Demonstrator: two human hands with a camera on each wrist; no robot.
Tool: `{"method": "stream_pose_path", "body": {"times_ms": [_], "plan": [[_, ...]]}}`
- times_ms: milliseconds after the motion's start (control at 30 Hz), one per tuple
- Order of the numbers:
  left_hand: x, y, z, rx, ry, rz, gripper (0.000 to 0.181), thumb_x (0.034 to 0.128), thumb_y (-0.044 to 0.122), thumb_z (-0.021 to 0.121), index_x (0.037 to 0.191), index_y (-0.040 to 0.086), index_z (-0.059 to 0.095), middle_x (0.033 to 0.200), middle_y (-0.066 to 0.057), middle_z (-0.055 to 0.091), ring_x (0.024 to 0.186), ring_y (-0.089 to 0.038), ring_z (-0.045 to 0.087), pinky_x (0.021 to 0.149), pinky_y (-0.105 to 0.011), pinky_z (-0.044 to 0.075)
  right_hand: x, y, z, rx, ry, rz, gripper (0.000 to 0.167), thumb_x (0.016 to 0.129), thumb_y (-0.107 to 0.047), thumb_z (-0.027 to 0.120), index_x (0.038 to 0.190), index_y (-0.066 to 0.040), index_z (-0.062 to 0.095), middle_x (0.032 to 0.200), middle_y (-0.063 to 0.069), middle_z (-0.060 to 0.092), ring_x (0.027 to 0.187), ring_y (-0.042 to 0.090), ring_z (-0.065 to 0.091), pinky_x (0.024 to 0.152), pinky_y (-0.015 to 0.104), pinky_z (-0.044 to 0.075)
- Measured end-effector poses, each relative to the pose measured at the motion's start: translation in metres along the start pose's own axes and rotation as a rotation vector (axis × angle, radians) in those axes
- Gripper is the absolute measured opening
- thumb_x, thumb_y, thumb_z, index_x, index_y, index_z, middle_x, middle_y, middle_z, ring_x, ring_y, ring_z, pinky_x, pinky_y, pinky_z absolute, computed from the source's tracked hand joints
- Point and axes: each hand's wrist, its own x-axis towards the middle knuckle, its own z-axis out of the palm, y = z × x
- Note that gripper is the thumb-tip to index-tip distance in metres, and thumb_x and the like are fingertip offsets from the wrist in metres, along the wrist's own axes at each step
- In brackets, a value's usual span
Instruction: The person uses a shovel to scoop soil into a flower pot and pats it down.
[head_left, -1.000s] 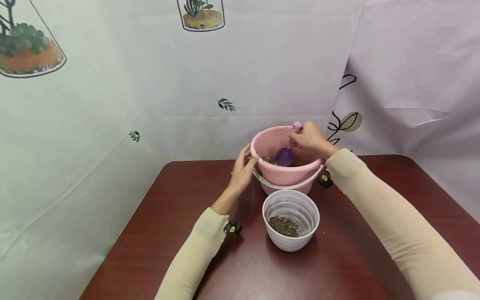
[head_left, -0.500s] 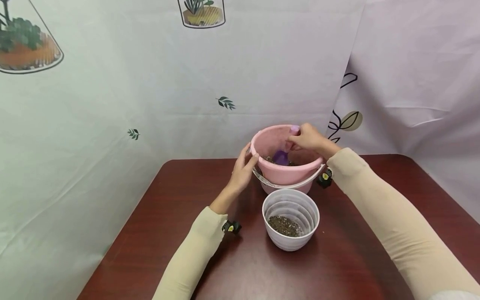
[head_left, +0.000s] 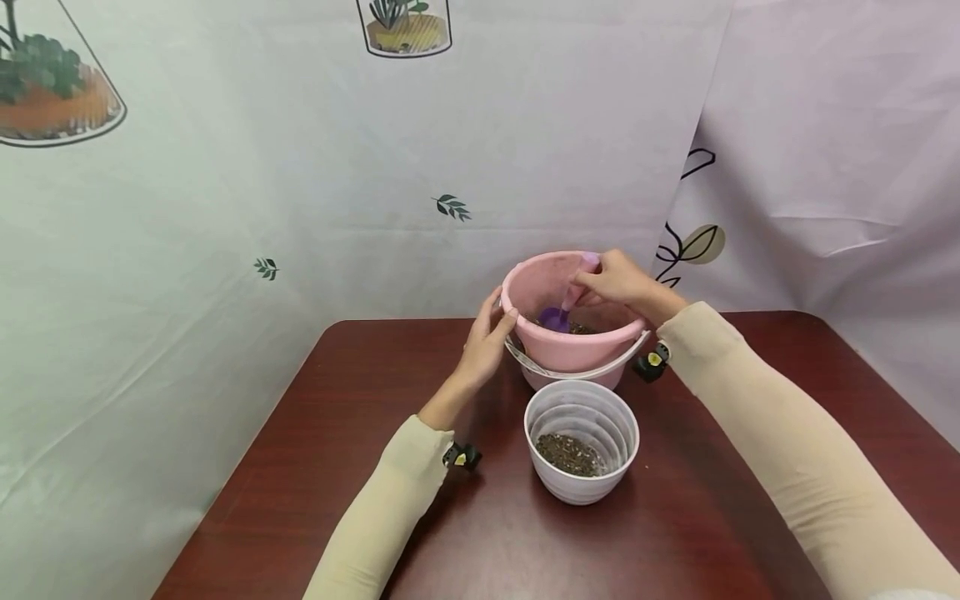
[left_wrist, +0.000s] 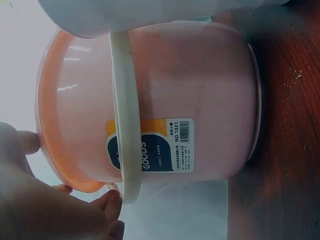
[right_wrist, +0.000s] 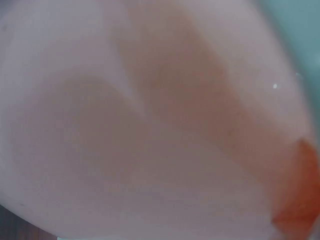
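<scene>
A pink bucket (head_left: 573,354) stands at the back of the table, with dark soil (head_left: 582,329) inside. My left hand (head_left: 482,354) holds its left rim; in the left wrist view the thumb lies at the rim and fingers sit near the end of the white bail handle (left_wrist: 125,100). My right hand (head_left: 621,279) reaches over the right rim and grips the pink handle of a small shovel (head_left: 555,320), whose purple blade is down at the soil. In front of the bucket stands a white ribbed pot (head_left: 577,487) with some soil (head_left: 567,454) at its bottom.
The dark red wooden table (head_left: 360,433) spreads around the bucket and pot. A pale printed cloth (head_left: 390,167) hangs close behind the bucket. In the right wrist view the blurred bucket wall (right_wrist: 60,165) fills most of the picture.
The shovel blade has moved left and lower inside the bucket, its handle tilting. My left hand, the bucket and the white pot stay in place.
</scene>
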Motion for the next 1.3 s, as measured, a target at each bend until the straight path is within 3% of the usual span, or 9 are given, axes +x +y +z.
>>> {"method": "stream_pose_path", "body": {"times_ms": [167, 300, 633, 867, 1033, 1100, 1233, 1300], "plan": [[-0.001, 0.0, 0.0, 0.011, 0.008, -0.005, 0.059, 0.1027, 0.032, 0.05, 0.155, 0.012, 0.031, 0.145, -0.02, 0.05, 0.136, -0.031, 0.045, 0.108, -0.071, -0.004, -0.004, -0.002, -0.001, 0.074, 0.034, 0.036, 0.027, 0.096, -0.006, 0.057, 0.099, 0.02, 0.064, 0.079, 0.022, 0.072, 0.067, 0.02, 0.073, 0.069, 0.032, 0.058], [-0.001, 0.001, 0.001, 0.009, 0.007, -0.004, 0.058, 0.1025, 0.031, 0.05, 0.155, 0.012, 0.031, 0.144, -0.02, 0.051, 0.134, -0.032, 0.047, 0.108, -0.071, -0.003, -0.007, -0.004, -0.002, 0.082, 0.061, 0.043, 0.027, 0.095, -0.007, 0.059, 0.099, 0.019, 0.065, 0.077, 0.019, 0.072, 0.065, 0.018, 0.072, 0.067, 0.029, 0.058], [0.002, 0.003, -0.002, 0.036, 0.021, -0.012, 0.059, 0.1021, 0.034, 0.048, 0.155, 0.014, 0.031, 0.145, -0.018, 0.05, 0.14, -0.032, 0.039, 0.105, -0.074, -0.009, -0.009, -0.012, -0.003, -0.074, 0.111, 0.042, 0.027, 0.094, -0.017, 0.061, 0.086, 0.006, 0.074, 0.079, 0.008, 0.073, 0.07, 0.012, 0.068, 0.067, 0.021, 0.054], [0.004, 0.002, 0.0, 0.031, 0.028, 0.006, 0.058, 0.1024, 0.033, 0.048, 0.155, 0.015, 0.031, 0.143, -0.018, 0.053, 0.14, -0.032, 0.038, 0.101, -0.075, -0.012, -0.015, -0.016, -0.007, 0.145, 0.096, 0.058, 0.023, 0.095, -0.009, 0.062, 0.094, 0.012, 0.069, 0.077, 0.017, 0.073, 0.072, 0.019, 0.073, 0.071, 0.029, 0.058], [0.002, -0.001, 0.003, 0.023, 0.037, 0.002, 0.057, 0.1023, 0.033, 0.048, 0.155, 0.015, 0.032, 0.142, -0.018, 0.054, 0.139, -0.032, 0.039, 0.101, -0.074, -0.013, -0.024, -0.016, -0.012, 0.059, 0.128, 0.071, 0.028, 0.094, -0.018, 0.066, 0.1, 0.008, 0.071, 0.078, 0.008, 0.075, 0.077, 0.011, 0.071, 0.075, 0.02, 0.054], [0.001, -0.001, 0.004, 0.015, 0.042, -0.006, 0.057, 0.1021, 0.032, 0.048, 0.154, 0.014, 0.032, 0.142, -0.018, 0.054, 0.138, -0.032, 0.041, 0.1, -0.075, -0.015, -0.027, -0.014, -0.014, 0.158, 0.115, 0.081, 0.024, 0.094, -0.015, 0.065, 0.097, 0.008, 0.072, 0.078, 0.009, 0.074, 0.078, 0.012, 0.072, 0.077, 0.023, 0.055], [-0.001, -0.001, 0.005, 0.007, 0.061, -0.035, 0.06, 0.101, 0.034, 0.05, 0.155, 0.014, 0.033, 0.142, -0.017, 0.054, 0.138, -0.031, 0.043, 0.1, -0.075, -0.016, -0.032, -0.01, -0.019, 0.454, 0.095, 0.124, 0.016, 0.096, -0.006, 0.062, 0.086, 0.004, 0.069, 0.076, 0.015, 0.073, 0.075, 0.021, 0.074, 0.075, 0.032, 0.058], [-0.001, 0.0, 0.005, 0.002, 0.068, -0.048, 0.061, 0.1003, 0.036, 0.052, 0.155, 0.015, 0.034, 0.142, -0.016, 0.055, 0.136, -0.029, 0.045, 0.101, -0.075, -0.015, -0.035, -0.01, -0.022, 0.486, 0.117, 0.132, 0.02, 0.097, -0.006, 0.061, 0.08, 0.0, 0.07, 0.074, 0.013, 0.072, 0.073, 0.02, 0.074, 0.072, 0.029, 0.058]]}}
